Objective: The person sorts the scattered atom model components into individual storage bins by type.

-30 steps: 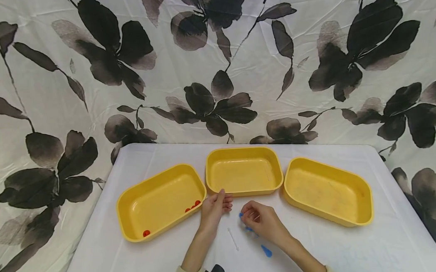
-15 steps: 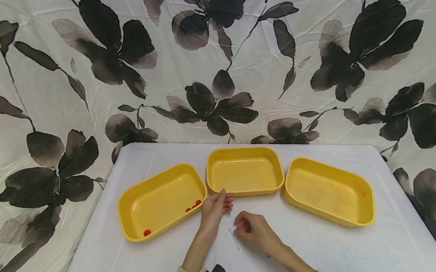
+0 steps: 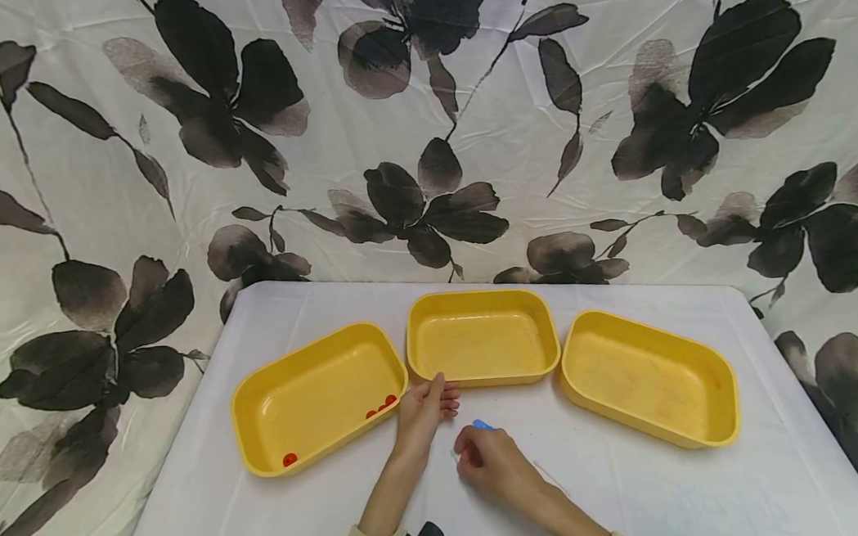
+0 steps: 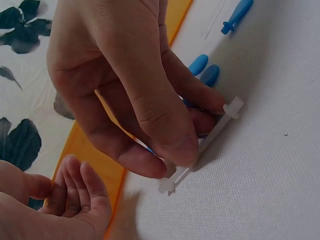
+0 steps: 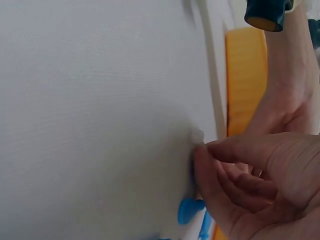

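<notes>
My right hand pinches a short translucent white plastic rod between thumb and fingers, low over the white cloth. The rod has a flanged knob at each end; part of it hides behind the thumb. Just past the fingers lie blue paddle-shaped plastic pieces, one showing in the head view as a blue tip. Another blue piece with a collared end is farther off. My left hand rests beside the left yellow tray's corner, fingers loosely curled around nothing, thumb up by the middle tray's front rim.
Three yellow trays stand in an arc: left, middle and right. Several red beads lie in the left one. A thin clear stick lies right of my right wrist. A flower-patterned cloth hangs behind the table.
My right hand has left the blue piece it was at, shifted down and left, and picked at the white rod that lay on the cloth. The left hand has stayed put.
</notes>
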A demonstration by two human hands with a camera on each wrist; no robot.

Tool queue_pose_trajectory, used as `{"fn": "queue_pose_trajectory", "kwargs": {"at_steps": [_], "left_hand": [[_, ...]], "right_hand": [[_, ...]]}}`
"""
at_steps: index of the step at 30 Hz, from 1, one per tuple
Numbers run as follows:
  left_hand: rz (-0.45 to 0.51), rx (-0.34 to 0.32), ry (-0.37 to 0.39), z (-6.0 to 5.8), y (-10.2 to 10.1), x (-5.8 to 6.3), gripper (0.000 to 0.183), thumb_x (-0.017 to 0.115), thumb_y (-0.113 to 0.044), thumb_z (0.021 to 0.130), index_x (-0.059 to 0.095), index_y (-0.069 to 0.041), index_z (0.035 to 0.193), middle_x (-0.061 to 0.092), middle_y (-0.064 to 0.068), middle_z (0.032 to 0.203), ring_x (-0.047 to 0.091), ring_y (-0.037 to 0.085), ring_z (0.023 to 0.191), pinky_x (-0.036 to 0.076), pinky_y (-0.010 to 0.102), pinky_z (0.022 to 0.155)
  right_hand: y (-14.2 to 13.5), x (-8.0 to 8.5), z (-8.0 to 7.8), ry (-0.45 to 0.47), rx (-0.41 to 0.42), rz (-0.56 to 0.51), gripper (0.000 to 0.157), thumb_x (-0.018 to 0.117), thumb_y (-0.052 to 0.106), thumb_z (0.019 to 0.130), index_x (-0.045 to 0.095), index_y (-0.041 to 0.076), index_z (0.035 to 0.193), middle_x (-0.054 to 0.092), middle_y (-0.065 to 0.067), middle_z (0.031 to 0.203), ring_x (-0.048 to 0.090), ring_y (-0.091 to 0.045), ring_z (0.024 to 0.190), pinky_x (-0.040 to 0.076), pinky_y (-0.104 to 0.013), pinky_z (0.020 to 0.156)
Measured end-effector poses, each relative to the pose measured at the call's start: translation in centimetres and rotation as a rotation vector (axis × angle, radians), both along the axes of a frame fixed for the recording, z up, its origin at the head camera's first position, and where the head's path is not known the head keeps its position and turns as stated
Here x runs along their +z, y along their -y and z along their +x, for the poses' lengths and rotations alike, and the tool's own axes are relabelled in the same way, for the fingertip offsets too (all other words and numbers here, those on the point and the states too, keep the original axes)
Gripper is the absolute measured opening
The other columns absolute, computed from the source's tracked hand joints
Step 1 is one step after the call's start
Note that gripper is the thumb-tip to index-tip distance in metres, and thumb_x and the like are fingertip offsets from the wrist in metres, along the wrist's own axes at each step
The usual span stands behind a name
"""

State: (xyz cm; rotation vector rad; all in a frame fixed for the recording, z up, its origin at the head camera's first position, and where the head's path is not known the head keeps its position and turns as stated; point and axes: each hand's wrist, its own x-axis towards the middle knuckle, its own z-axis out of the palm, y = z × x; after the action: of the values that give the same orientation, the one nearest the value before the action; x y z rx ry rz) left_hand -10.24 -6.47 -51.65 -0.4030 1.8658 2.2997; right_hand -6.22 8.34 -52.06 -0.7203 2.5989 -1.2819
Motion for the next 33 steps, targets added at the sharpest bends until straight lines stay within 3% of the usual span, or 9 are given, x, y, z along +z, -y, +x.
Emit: {"fn": "queue_pose_trajectory", "kwargs": {"at_steps": [10, 15, 33], "left_hand": [[0.008, -0.003, -0.004, 0.1, 0.0, -0.1, 0.046, 0.051, -0.027, 0.11, 0.066, 0.016, 0.114, 0.07, 0.006, 0.087, 0.063, 0.01, 0.074, 0.056, 0.022, 0.071], [0.019, -0.005, -0.005, 0.0, 0.0, -0.1, 0.045, 0.051, -0.025, 0.11, 0.066, 0.017, 0.114, 0.069, 0.005, 0.085, 0.063, 0.009, 0.073, 0.056, 0.021, 0.07], [0.029, -0.012, -0.033, 0.0, 0.1, -0.1, 0.045, 0.05, -0.023, 0.11, 0.065, 0.019, 0.114, 0.069, 0.005, 0.086, 0.062, 0.009, 0.074, 0.057, 0.022, 0.07]], "right_hand": [[-0.2, 0.7, -0.1, 0.046, 0.016, 0.045, 0.025, 0.075, -0.013, 0.073, 0.065, 0.001, 0.091, 0.06, 0.001, 0.072, 0.05, 0.0, 0.065, 0.045, -0.019, 0.059], [-0.9, 0.9, -0.5, 0.097, 0.014, 0.004, 0.026, 0.073, -0.014, 0.074, 0.066, 0.002, 0.092, 0.061, 0.002, 0.075, 0.052, -0.001, 0.066, 0.047, -0.019, 0.059], [-3.2, 3.2, -2.2, 0.113, -0.007, -0.051, 0.021, 0.072, -0.007, 0.079, 0.067, 0.003, 0.096, 0.066, -0.001, 0.082, 0.06, -0.005, 0.073, 0.053, -0.021, 0.067]]}}
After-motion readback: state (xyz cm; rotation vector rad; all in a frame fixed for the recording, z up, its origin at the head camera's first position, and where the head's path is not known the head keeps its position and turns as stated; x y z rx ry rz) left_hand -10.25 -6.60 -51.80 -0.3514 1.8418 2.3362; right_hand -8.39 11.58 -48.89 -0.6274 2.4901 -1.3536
